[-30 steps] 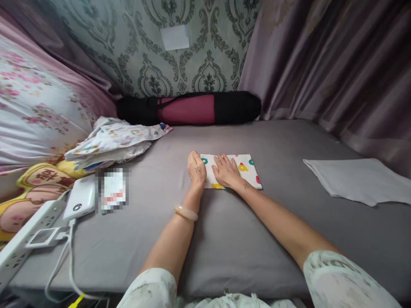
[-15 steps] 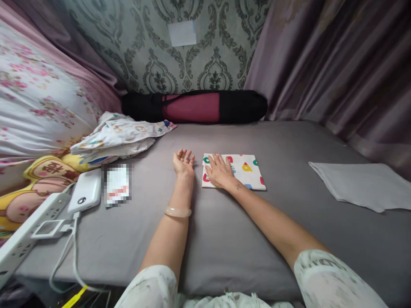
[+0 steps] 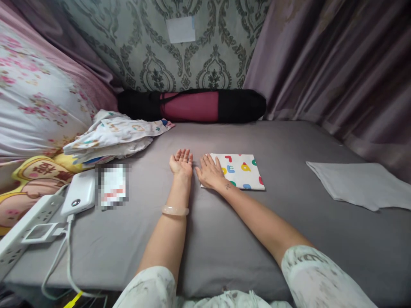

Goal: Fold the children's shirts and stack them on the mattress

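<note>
Cloth (image 3: 240,173) folded flat on grey sheet (image 3: 205,239), bag (image 3: 189,107) behind it. Right hand (image 3: 210,172) palm-down on cloth's left end, grip spread flat; left hand (image 3: 182,164) just left of cloth, palm up, grip loosely spread.

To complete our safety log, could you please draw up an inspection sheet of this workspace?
Surface: grey sheet, slightly wrinkled.
Job's things: folded letter-print cloth, lying flat.
Clutter: heap of printed cloths, power bank, power strip and pixelated item at left; light grey cloth at right.
Hands: left hand palm up, holding nothing, apart from the letter-print cloth; right hand palm down on that cloth's left end.
Cables: white cable plugged into the power bank, running over the front edge.
Surroundings: damask wallpaper, purple curtain, black-and-maroon bag against the wall.
</note>
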Motion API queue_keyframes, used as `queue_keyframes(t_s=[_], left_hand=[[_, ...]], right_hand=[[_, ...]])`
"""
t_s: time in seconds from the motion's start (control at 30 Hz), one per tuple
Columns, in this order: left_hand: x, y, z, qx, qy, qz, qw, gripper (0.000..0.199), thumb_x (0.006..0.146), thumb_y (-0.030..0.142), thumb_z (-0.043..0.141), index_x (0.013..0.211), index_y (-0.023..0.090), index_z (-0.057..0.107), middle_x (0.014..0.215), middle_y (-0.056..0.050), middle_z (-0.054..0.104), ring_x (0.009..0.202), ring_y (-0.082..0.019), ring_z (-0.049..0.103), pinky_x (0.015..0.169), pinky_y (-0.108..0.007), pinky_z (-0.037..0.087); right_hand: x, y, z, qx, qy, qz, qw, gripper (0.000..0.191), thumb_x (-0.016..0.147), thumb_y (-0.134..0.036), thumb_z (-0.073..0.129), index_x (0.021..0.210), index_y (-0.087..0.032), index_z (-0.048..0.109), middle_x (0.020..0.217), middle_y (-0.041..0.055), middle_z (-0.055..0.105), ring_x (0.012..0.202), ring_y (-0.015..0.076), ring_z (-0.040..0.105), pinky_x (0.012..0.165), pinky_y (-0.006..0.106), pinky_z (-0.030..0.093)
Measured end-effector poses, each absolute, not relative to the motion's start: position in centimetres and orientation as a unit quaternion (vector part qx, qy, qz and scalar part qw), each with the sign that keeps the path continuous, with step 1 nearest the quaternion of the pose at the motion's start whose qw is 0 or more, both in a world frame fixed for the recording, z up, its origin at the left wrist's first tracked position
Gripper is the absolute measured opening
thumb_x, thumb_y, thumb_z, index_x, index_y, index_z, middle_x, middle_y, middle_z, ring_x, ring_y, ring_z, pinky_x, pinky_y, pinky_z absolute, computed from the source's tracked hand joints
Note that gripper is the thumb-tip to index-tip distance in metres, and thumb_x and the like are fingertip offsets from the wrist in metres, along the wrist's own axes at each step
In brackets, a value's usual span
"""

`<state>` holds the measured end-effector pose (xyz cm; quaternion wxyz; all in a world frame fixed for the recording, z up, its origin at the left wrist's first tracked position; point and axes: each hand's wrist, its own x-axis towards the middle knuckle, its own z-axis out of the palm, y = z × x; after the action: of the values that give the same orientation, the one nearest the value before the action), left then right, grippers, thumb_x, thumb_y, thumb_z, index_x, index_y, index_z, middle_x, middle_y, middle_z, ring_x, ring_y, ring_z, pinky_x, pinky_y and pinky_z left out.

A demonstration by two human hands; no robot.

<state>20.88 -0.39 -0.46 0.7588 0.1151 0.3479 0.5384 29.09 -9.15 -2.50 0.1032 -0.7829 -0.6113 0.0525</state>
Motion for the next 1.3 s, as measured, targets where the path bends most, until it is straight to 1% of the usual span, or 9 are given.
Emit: queue_keyframes(t_s=[0.2, 0.3, 0.4, 0.5, 0.73, 0.87, 0.97, 1.17, 1.3], left_hand=[[21.1, -0.8, -0.4, 0.121, 0.339, 0.519, 0.775, 0.040, 0.098, 0.038, 0.023, 0.086, 0.019, 0.056, 0.104, -0.010, 0.064, 0.101, -0.018, 0.066, 0.081, -0.031, 0.053], [21.4, -1.1, -0.4, 0.119, 0.330, 0.509, 0.786, 0.040, 0.098, 0.037, 0.025, 0.085, 0.018, 0.057, 0.104, -0.011, 0.064, 0.100, -0.018, 0.066, 0.080, -0.031, 0.053], [21.5, -1.2, -0.4, 0.120, 0.330, 0.505, 0.789, 0.040, 0.098, 0.038, 0.026, 0.085, 0.017, 0.058, 0.106, -0.011, 0.064, 0.098, -0.018, 0.067, 0.079, -0.030, 0.053], [21.6, -1.1, -0.4, 0.112, 0.339, 0.499, 0.790, 0.040, 0.098, 0.037, 0.025, 0.085, 0.017, 0.058, 0.105, -0.011, 0.064, 0.097, -0.018, 0.067, 0.078, -0.030, 0.053], [21.5, -1.1, -0.3, 0.114, 0.338, 0.488, 0.796, 0.039, 0.098, 0.038, 0.027, 0.087, 0.017, 0.058, 0.102, -0.011, 0.064, 0.098, -0.018, 0.066, 0.077, -0.029, 0.053], [21.5, -1.1, -0.3, 0.114, 0.341, 0.480, 0.801, 0.038, 0.098, 0.038, 0.027, 0.090, 0.017, 0.058, 0.104, -0.011, 0.063, 0.100, -0.019, 0.066, 0.076, -0.029, 0.053], [21.5, -1.2, -0.2, 0.113, 0.342, 0.476, 0.802, 0.037, 0.098, 0.038, 0.028, 0.091, 0.017, 0.058, 0.106, -0.011, 0.063, 0.100, -0.018, 0.065, 0.077, -0.029, 0.053], [21.6, -1.3, 0.1, 0.108, 0.349, 0.471, 0.803, 0.037, 0.098, 0.038, 0.027, 0.090, 0.017, 0.057, 0.100, -0.010, 0.063, 0.093, -0.018, 0.066, 0.075, -0.029, 0.052], [21.5, -1.4, 0.2, 0.113, 0.350, 0.472, 0.801, 0.037, 0.098, 0.038, 0.027, 0.090, 0.017, 0.056, 0.098, -0.009, 0.064, 0.089, -0.017, 0.067, 0.073, -0.028, 0.052]], right_hand=[[30.7, -10.0, -0.6, -0.772, -0.611, 0.118, 0.127, 0.064, 0.100, -0.048, 0.016, 0.153, -0.014, 0.026, 0.162, 0.0107, 0.017, 0.149, 0.0222, 0.009, 0.119, 0.046, 0.007], [32.8, -11.6, 0.3, -0.792, -0.589, 0.091, 0.136, 0.064, 0.100, -0.050, 0.016, 0.154, -0.015, 0.024, 0.162, 0.0111, 0.012, 0.149, 0.0238, 0.006, 0.118, 0.050, 0.004], [34.8, -13.3, 0.1, -0.816, -0.565, 0.062, 0.100, 0.063, 0.100, -0.047, 0.019, 0.153, -0.013, 0.028, 0.161, 0.0129, 0.017, 0.149, 0.0261, 0.007, 0.118, 0.052, 0.001], [35.6, -14.3, -0.8, -0.821, -0.563, 0.064, 0.075, 0.062, 0.100, -0.047, 0.021, 0.151, -0.015, 0.031, 0.160, 0.0119, 0.022, 0.148, 0.0270, 0.013, 0.118, 0.051, 0.005], [35.4, -14.1, -1.8, -0.826, -0.552, 0.056, 0.102, 0.059, 0.099, -0.047, 0.025, 0.150, -0.018, 0.034, 0.160, 0.0092, 0.024, 0.148, 0.0266, 0.015, 0.118, 0.050, 0.004], [36.3, -14.8, -0.9, -0.815, -0.557, 0.103, 0.120, 0.062, 0.100, -0.048, 0.018, 0.153, -0.017, 0.028, 0.162, 0.0108, 0.017, 0.149, 0.0248, 0.010, 0.118, 0.049, 0.004], [37.2, -15.8, -0.4, -0.823, -0.547, 0.082, 0.129, 0.063, 0.100, -0.048, 0.017, 0.153, -0.015, 0.026, 0.162, 0.0124, 0.014, 0.149, 0.0245, 0.006, 0.118, 0.050, 0.001], [37.6, -16.7, -1.4, -0.836, -0.535, 0.064, 0.104, 0.061, 0.100, -0.047, 0.021, 0.152, -0.016, 0.031, 0.160, 0.0118, 0.023, 0.148, 0.0257, 0.014, 0.119, 0.049, 0.006], [37.7, -16.7, -1.4, -0.831, -0.540, 0.073, 0.111, 0.062, 0.100, -0.048, 0.019, 0.152, -0.016, 0.031, 0.160, 0.0119, 0.023, 0.148, 0.0256, 0.014, 0.119, 0.050, 0.007]])
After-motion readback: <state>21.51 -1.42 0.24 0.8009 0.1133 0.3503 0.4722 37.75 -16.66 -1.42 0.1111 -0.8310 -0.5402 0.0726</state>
